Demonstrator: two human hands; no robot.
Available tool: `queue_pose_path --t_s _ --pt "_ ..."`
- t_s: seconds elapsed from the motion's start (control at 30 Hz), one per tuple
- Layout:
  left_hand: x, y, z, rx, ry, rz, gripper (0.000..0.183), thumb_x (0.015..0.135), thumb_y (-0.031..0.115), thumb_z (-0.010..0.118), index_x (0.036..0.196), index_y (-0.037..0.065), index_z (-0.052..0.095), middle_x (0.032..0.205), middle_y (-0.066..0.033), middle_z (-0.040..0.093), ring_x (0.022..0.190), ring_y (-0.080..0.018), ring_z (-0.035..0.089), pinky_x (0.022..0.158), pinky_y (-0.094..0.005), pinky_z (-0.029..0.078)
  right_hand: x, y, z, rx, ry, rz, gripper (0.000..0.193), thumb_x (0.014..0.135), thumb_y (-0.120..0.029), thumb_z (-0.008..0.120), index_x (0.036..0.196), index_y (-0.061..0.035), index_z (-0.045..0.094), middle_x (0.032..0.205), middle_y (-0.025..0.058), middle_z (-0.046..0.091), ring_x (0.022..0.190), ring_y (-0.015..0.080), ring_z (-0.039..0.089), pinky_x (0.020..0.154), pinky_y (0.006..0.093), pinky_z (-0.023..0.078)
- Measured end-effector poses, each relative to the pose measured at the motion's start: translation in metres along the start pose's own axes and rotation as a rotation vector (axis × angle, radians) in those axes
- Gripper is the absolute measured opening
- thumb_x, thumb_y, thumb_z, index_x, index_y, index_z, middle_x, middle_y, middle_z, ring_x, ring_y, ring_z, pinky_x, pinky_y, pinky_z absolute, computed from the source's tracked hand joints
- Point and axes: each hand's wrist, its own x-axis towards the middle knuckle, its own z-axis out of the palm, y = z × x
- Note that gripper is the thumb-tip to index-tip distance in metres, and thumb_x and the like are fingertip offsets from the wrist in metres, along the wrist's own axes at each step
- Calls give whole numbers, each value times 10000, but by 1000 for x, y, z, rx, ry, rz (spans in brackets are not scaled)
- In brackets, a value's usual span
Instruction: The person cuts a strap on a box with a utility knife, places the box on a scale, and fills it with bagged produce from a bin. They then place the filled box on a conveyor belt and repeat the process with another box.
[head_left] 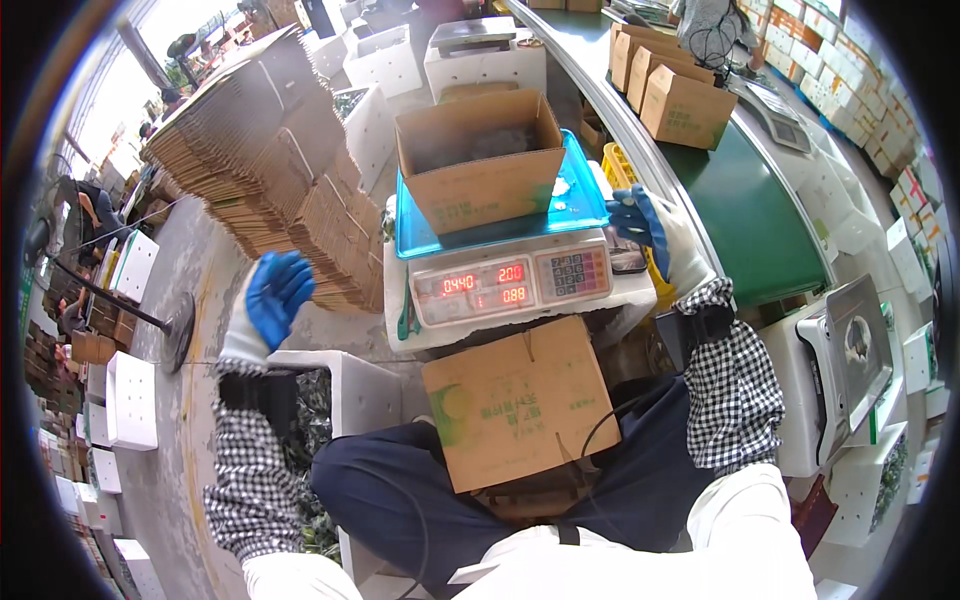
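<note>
Cluttered work hall, grey concrete floor [215,400], green conveyor belt [745,215] at right; open brown cardboard carton [485,190] sits on white electronic scale [520,290] with blue tray, weighing step judged in hand, contents too dim to identify. Blue-and-white-gloved left hand [276,302] and right hand [650,228] empty, fingers open; lifting would need both palms on carton walls. Faint green carton print; red display digits lit.

Open carton [485,192]: dark contents [488,147] too blurred to tell
</note>
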Motion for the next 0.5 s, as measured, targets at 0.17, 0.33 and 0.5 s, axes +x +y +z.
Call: queue_pose_path --t_s 0.17,0.33,0.5 --pt "-53 39 -105 48 214 123 407 867 387 561 1081 44 600 1030 -106 633 963 -214 600 872 -349 494 -4 8 1 5 -27 46 406 912 -357 503 1078 4 584 984 122 642 863 182 630 772 294 498" --pt "-134 37 -204 894 659 105 331 868 321 570 1024 31 599 848 -70 637 734 -150 603 675 -300 504 -2 25 0 27 -182 -23 317 931 -263 462 1086 -12 577 961 74 633 840 126 615 741 241 491" --pt "-186 -56 -232 1522 424 -484 453 673 365 667 1004 57 644 940 -133 659 886 -301 621 770 -373 479 -8 27 -28 -217 -214 -54 375 968 -238 360 1244 0 449 1161 111 573 967 155 600 790 258 498"
